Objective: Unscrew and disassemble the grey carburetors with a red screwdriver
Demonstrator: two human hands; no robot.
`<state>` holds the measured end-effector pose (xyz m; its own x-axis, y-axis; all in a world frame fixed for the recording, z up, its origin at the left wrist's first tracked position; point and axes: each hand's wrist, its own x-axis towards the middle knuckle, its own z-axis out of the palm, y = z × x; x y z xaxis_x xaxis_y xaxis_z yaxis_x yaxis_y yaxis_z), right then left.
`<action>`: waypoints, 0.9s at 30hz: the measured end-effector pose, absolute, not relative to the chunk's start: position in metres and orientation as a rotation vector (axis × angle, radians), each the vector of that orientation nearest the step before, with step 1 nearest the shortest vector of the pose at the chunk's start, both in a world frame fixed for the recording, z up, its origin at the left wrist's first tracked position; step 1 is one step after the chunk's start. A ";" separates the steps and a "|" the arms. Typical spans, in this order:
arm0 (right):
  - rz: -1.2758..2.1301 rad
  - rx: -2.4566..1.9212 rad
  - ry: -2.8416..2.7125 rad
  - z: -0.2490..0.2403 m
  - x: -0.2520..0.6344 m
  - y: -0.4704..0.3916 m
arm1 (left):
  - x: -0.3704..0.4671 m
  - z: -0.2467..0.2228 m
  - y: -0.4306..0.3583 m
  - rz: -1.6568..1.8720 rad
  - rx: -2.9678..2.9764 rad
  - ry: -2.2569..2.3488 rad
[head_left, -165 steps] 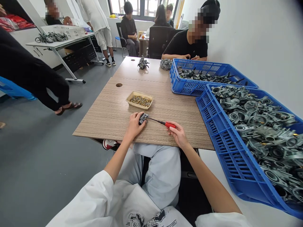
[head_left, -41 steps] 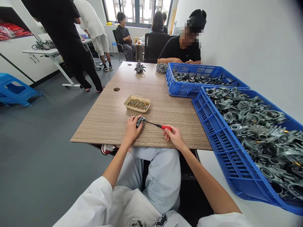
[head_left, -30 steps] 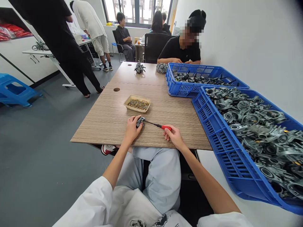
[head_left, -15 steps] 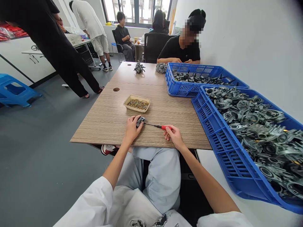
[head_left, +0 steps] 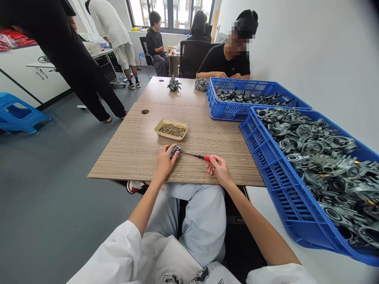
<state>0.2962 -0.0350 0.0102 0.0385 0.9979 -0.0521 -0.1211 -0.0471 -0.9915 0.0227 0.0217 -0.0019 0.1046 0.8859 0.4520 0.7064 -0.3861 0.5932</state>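
My left hand (head_left: 165,159) is closed around a small grey metal part (head_left: 175,150), keeping it on the table near the front edge. The fingers cover much of that part, so its exact kind is hidden. In my right hand (head_left: 218,169) is a screwdriver (head_left: 204,157) with a red handle and a long dark shaft, gripped at the handle's end. Its shaft lies nearly level and points left, with the tip at or close to the metal part. Just beyond my left hand stands a beige tray (head_left: 157,132) full of small brass-coloured and silvery pieces, probably screws.
Two blue crates, a near one (head_left: 268,179) and a far one (head_left: 225,113), hold many grey metal castings on the right. A metal assembly (head_left: 173,84) and a bundle of metal pieces (head_left: 201,84) sit farther back. A person (head_left: 227,59) works across the table (head_left: 124,157).
My right hand and the screwdriver have shifted slightly to the right, away from my left hand. The left hand and the metal part have barely moved.
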 end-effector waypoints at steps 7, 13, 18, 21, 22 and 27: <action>1.293 -1.169 -0.973 0.017 0.295 -0.036 | 0.024 0.000 0.023 1.209 2.057 1.624; 1.292 -1.196 -0.956 0.019 0.294 -0.037 | 0.023 -0.007 0.026 1.130 2.048 1.666; 1.293 -1.204 -0.965 0.018 0.295 -0.037 | 0.022 -0.005 0.025 1.202 2.078 1.584; 1.298 -1.198 -0.971 0.017 0.295 -0.037 | 0.023 -0.003 0.023 1.232 2.088 1.566; 1.298 -1.198 -0.977 0.017 0.295 -0.037 | 0.023 -0.003 0.023 1.232 2.091 1.567; 1.310 -1.196 -1.041 0.016 0.296 -0.036 | 0.022 -0.002 0.022 1.234 2.098 1.555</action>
